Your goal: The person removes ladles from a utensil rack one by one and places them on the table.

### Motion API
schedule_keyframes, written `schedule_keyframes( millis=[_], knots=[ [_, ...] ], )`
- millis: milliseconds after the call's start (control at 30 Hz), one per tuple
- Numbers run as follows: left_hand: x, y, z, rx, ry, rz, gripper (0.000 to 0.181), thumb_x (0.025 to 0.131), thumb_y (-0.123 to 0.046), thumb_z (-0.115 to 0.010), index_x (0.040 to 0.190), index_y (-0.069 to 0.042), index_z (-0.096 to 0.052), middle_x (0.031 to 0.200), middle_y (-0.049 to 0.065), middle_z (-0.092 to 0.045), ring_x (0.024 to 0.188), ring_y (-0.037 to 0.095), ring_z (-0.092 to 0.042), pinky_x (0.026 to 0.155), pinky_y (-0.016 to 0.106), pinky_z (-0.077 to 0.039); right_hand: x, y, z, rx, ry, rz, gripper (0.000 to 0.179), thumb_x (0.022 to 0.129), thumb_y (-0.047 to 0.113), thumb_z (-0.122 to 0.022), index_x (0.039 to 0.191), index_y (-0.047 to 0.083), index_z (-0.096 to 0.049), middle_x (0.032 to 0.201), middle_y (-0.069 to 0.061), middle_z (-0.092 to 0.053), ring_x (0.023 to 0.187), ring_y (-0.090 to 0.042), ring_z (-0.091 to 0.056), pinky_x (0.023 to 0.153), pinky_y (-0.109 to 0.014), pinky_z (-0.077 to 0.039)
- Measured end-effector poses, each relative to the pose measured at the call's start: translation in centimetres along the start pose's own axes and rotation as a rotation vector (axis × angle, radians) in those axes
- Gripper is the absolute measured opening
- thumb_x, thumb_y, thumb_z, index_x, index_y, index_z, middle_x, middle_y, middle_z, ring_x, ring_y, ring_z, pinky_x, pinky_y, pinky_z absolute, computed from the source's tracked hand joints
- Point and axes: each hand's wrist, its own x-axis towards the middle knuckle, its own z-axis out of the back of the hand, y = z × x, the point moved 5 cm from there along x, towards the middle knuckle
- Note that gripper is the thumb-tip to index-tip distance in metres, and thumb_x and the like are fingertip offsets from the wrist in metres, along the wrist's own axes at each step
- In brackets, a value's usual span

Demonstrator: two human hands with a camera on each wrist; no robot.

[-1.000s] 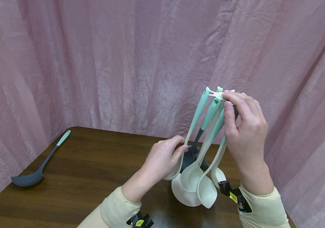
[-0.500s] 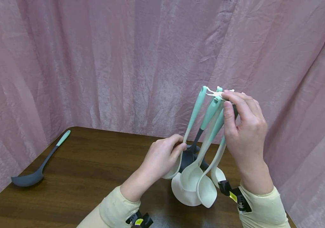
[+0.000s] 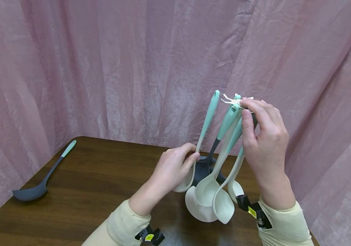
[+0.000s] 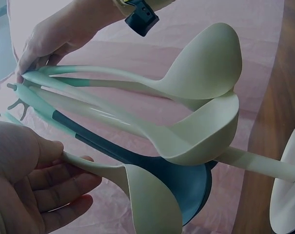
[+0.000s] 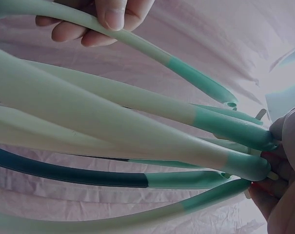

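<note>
- The pale utensil (image 3: 207, 121) has a slim mint handle with a hole near its tip, a cream stem and a rounded, scooped head in the same cream.
- It stands in the air just left of the rack (image 3: 198, 210), tilted, handle up and head down, the handle leaning toward the rack; its tip is apart from the hooks (image 3: 232, 101).
- The left hand (image 3: 175, 164) pinches the stem between thumb and forefinger, below the mint part; the left wrist view shows its other fingers loosely bent beside the stem.
- Half a second ago the handle tip met a hook end; now a gap shows between them. The utensil has shifted a little left and up, and the left hand with it.
- The right hand (image 3: 266, 133) grips the top of the rack, fingers above and thumb below, in the same place as in the earlier frames.
- On the rack hang other mint-handled utensils, among them a cream ladle (image 3: 205, 193), a cream spoon with a pointed lip (image 3: 223, 206) and a utensil with a dark grey head (image 3: 201, 171).
- A dark grey ladle (image 3: 30, 193) lies well apart, at the left of the brown desk (image 3: 101, 181), unmoved.
- A pink curtain (image 3: 126, 68) hangs behind; both arms wear pale yellow sleeves (image 3: 129, 220).
</note>
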Motion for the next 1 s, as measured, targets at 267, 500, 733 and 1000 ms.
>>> schedule_keyframes(
  millis=[267,500,733,1000],
  knots=[
    [0.1,0.2,0.3,-0.004,-0.008,0.013,0.005,0.106,-0.017,-0.077,0.109,-0.014,-0.077,0.088,-0.007,-0.074,0.074,0.013,-0.065,0.069,0.032,-0.052,0.0,-0.1,0.0,-0.001,-0.001,0.001,0.034,0.115,0.027,-0.059,0.132,0.005,-0.079,0.129,-0.012,-0.077,0.125,-0.034,-0.068,0.112,-0.044,-0.050],
    [0.1,0.5,0.5,0.003,-0.011,0.024,0.004,0.106,-0.016,-0.077,0.110,-0.014,-0.078,0.092,-0.007,-0.079,0.079,0.014,-0.070,0.072,0.035,-0.055,0.1,0.0,-0.2,0.007,-0.001,0.005,0.033,0.114,0.026,-0.060,0.132,0.005,-0.079,0.130,-0.012,-0.077,0.126,-0.034,-0.068,0.112,-0.044,-0.049],
    [0.0,0.6,0.8,0.018,-0.016,0.024,0.004,0.106,-0.017,-0.077,0.109,-0.015,-0.078,0.092,-0.008,-0.079,0.079,0.014,-0.070,0.073,0.036,-0.055,-0.1,0.0,-0.1,0.000,0.004,-0.001,0.034,0.115,0.027,-0.059,0.132,0.005,-0.079,0.130,-0.011,-0.077,0.126,-0.034,-0.068,0.111,-0.044,-0.050],
    [0.1,0.6,1.1,0.023,-0.028,0.023,0.006,0.106,-0.020,-0.078,0.107,-0.015,-0.078,0.090,-0.009,-0.078,0.077,0.014,-0.069,0.072,0.036,-0.054,-0.1,0.0,-0.1,-0.001,0.010,-0.004,0.035,0.115,0.028,-0.059,0.133,0.006,-0.079,0.131,-0.011,-0.077,0.127,-0.034,-0.067,0.112,-0.044,-0.050]
  ],
)
